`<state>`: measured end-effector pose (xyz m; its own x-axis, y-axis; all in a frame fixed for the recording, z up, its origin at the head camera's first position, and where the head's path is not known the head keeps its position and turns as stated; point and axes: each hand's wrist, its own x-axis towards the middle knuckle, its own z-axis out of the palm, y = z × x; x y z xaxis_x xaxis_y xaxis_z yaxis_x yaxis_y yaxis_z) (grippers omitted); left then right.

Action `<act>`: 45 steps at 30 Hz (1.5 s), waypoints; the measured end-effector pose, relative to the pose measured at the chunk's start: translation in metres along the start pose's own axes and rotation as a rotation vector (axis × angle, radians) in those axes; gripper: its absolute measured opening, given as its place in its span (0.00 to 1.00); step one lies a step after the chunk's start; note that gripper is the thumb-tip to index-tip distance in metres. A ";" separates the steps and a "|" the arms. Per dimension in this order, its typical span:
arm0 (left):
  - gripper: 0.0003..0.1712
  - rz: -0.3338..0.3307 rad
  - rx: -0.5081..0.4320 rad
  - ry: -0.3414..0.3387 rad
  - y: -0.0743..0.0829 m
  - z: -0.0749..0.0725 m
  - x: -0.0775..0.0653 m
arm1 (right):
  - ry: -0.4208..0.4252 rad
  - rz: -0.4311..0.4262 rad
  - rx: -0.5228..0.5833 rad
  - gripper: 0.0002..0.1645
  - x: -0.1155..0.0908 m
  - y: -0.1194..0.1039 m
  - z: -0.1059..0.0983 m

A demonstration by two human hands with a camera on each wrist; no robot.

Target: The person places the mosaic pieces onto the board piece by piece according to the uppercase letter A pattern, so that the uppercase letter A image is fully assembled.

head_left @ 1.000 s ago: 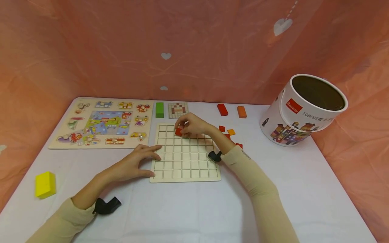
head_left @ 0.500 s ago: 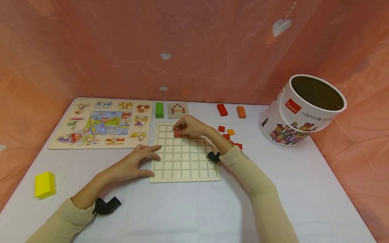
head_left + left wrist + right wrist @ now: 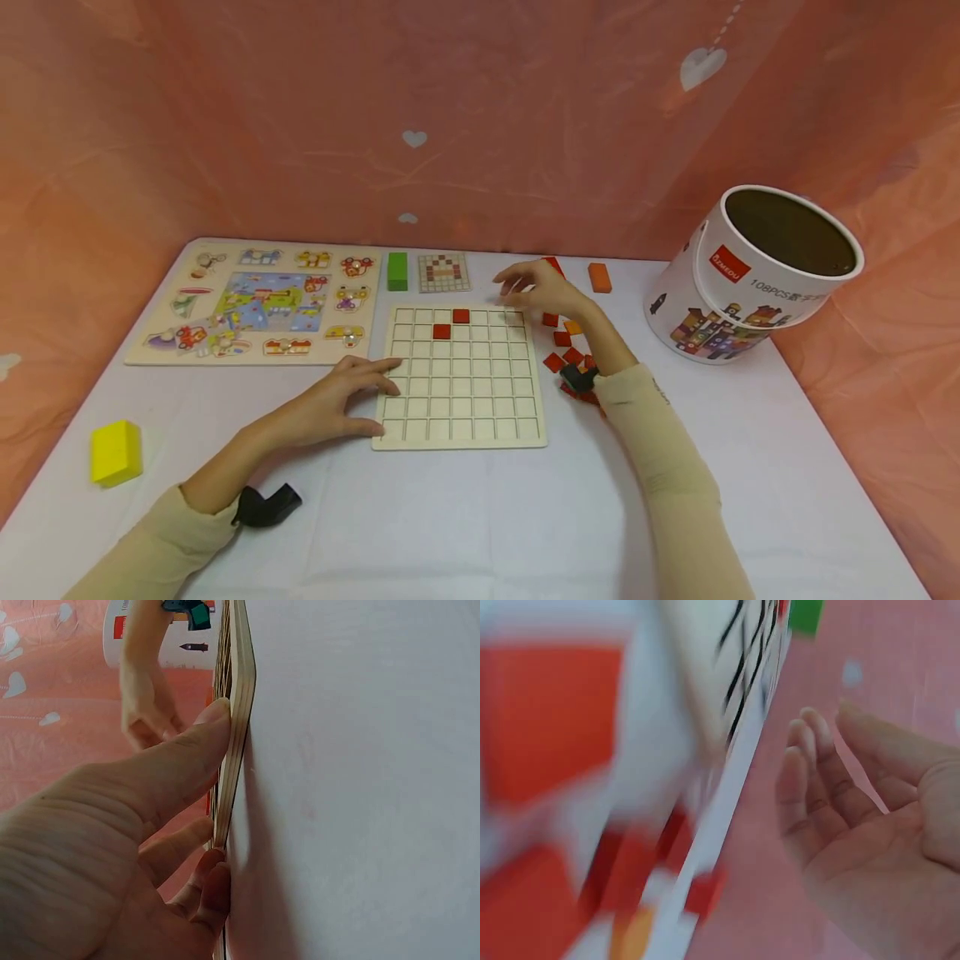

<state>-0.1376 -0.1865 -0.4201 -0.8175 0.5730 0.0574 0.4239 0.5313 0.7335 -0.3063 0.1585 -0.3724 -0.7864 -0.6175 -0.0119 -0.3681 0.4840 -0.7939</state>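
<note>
A pale wooden grid board [image 3: 450, 408] lies flat on the table, with one red square tile [image 3: 461, 316] in its top row and another red tile [image 3: 442, 332] one row lower, to the left. Along the board's left edge rests my left hand [image 3: 330, 406], thumb and fingers spread and touching the rim. In the left wrist view the thumb [image 3: 187, 754] presses the board's edge. Above the board's top right corner hovers my right hand [image 3: 542, 287], holding nothing, its fingers loosely bent. Several red tiles [image 3: 553, 362] and an orange tile [image 3: 572, 327] lie right of the board, partly hidden by the right wrist.
Behind the board are a small pattern card [image 3: 444, 273] and a green block [image 3: 397, 272]. A wooden picture puzzle [image 3: 165, 342] lies at left, a yellow block [image 3: 116, 453] nearer. An orange block [image 3: 599, 277], a partly hidden red block [image 3: 555, 265] and a white bucket [image 3: 693, 325] stand at right.
My right hand has let go of a red tile, now lying in the second row, and has moved right, away from it. The left hand has stayed at the board's edge.
</note>
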 end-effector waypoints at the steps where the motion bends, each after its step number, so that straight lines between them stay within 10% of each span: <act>1: 0.22 0.003 0.003 0.001 0.000 0.000 0.000 | 0.015 0.034 0.008 0.21 -0.006 0.005 -0.007; 34: 0.21 0.005 0.001 0.002 -0.001 0.000 0.002 | -0.035 0.170 -0.109 0.12 -0.038 0.041 -0.030; 45: 0.22 0.011 0.004 0.001 -0.001 0.000 0.001 | -0.044 0.119 0.088 0.12 -0.017 0.018 -0.013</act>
<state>-0.1394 -0.1868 -0.4208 -0.8132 0.5782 0.0657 0.4342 0.5277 0.7301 -0.3060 0.1862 -0.3783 -0.7990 -0.5863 -0.1338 -0.2272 0.5002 -0.8356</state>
